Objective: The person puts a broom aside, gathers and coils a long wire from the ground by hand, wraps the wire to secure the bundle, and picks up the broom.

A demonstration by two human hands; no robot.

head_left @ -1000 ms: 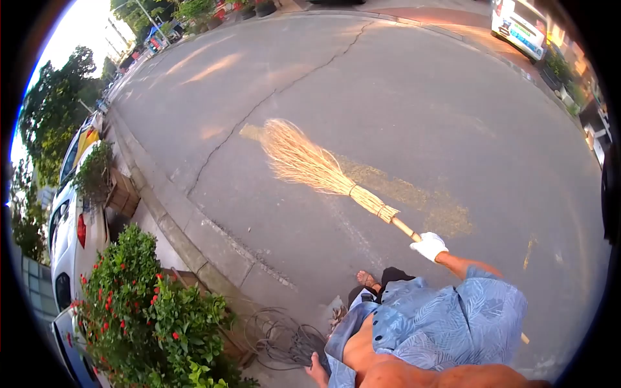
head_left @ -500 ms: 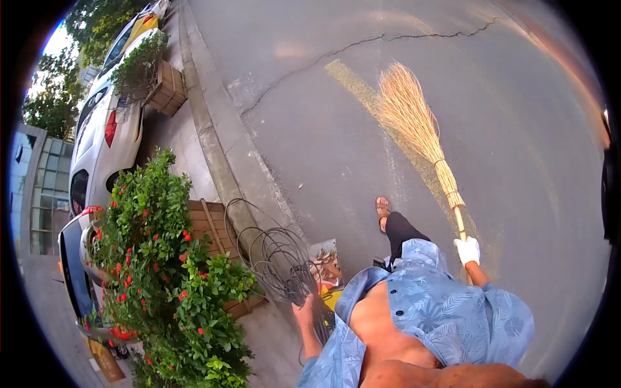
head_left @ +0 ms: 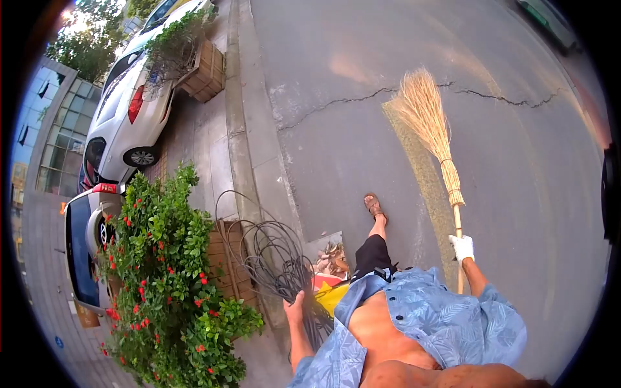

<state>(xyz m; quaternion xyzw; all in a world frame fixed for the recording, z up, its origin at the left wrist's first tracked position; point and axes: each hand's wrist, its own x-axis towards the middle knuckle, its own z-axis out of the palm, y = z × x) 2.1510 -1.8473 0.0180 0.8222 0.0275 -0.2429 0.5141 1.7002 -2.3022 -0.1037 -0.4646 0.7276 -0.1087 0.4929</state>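
Note:
My left hand (head_left: 294, 306), bare, is closed round a tangled coil of dark cable (head_left: 277, 258) at the lower middle. Loops of the cable stick out over the kerb side, beside a planter. In a white glove, my right hand (head_left: 462, 247) grips the wooden handle of a straw broom (head_left: 424, 110). The broom's bristles point forward, over the road near a faded yellow line. Between the cable and my leg there is a container (head_left: 331, 258) with what look like dry leaves in it, and a red and yellow surface below them.
A bush with red flowers (head_left: 162, 271) grows by a wooden planter (head_left: 229, 258) on the left. Farther up stands another planter (head_left: 206, 72). Two cars, one white (head_left: 139, 107) and one silver (head_left: 90, 249), are parked beyond. A kerb (head_left: 236, 123) borders the cracked road.
The view has turned towards the left, bringing the cars and planters further in. The cable coil and the leaf container show more fully. My sandalled foot is farther forward; both hands keep their holds.

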